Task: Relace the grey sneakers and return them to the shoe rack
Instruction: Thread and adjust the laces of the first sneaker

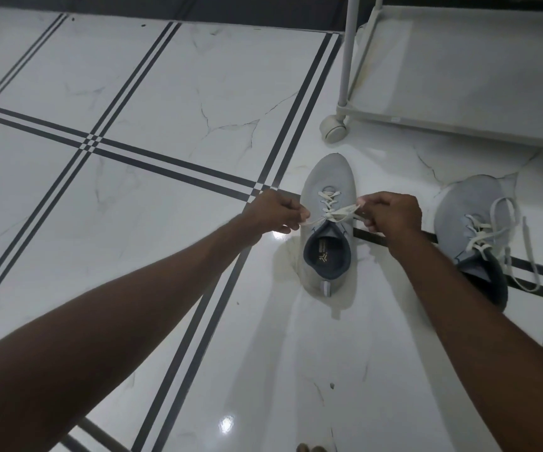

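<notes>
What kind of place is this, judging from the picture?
Probably a home entryway or hall: a glossy tiled floor, a white shoe rack on wheels, and two grey sneakers on the floor.

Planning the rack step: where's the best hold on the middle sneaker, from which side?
Judging by its pose, grip the heel collar of the middle sneaker from above, on the near side. It stands upright on the floor, heel and pull tab toward the person, the opening facing up and unobstructed. Both hands, left and right, are pinching lace ends over the tongue, so they must release first.
</notes>
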Available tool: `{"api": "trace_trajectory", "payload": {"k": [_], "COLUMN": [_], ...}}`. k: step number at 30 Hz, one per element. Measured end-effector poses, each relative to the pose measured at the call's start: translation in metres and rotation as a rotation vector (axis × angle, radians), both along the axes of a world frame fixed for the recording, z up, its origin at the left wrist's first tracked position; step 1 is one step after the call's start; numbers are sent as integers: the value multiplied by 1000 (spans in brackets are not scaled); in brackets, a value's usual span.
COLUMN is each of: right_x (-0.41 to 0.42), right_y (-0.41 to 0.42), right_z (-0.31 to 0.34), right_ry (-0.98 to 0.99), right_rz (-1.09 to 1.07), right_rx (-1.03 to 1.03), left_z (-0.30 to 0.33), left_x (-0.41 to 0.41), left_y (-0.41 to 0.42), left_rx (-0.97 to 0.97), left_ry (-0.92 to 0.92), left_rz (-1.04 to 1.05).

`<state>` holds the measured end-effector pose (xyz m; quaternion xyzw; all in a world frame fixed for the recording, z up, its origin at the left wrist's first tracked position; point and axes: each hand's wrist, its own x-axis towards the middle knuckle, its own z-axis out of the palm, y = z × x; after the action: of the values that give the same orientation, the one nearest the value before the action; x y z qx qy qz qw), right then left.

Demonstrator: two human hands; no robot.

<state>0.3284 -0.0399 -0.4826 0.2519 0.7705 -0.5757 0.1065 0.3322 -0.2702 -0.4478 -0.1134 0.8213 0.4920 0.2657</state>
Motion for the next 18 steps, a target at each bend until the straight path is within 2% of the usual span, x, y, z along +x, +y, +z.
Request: {"api": "trace_trajectory", "payload": {"k": [5, 8, 12, 18], "right_x": [-2, -5, -4, -10], "right_y": [-12, -13, -12, -15], "right_z": [12, 13, 7, -7], "right_ry": [-123, -275, -355, -404], "right_rz": [-238, -374, -383, -514], "right_rx": [-415, -706, -873, -962], "left_z": [4, 3, -3, -14], "left_x": [-7, -6, 0, 9], "left_y": [3, 6, 7, 2], "left_rx": [-210, -313, -312, -74], "left_ry": [79, 145, 207, 5], "left_rz": [-293, -356, -268, -50]}}
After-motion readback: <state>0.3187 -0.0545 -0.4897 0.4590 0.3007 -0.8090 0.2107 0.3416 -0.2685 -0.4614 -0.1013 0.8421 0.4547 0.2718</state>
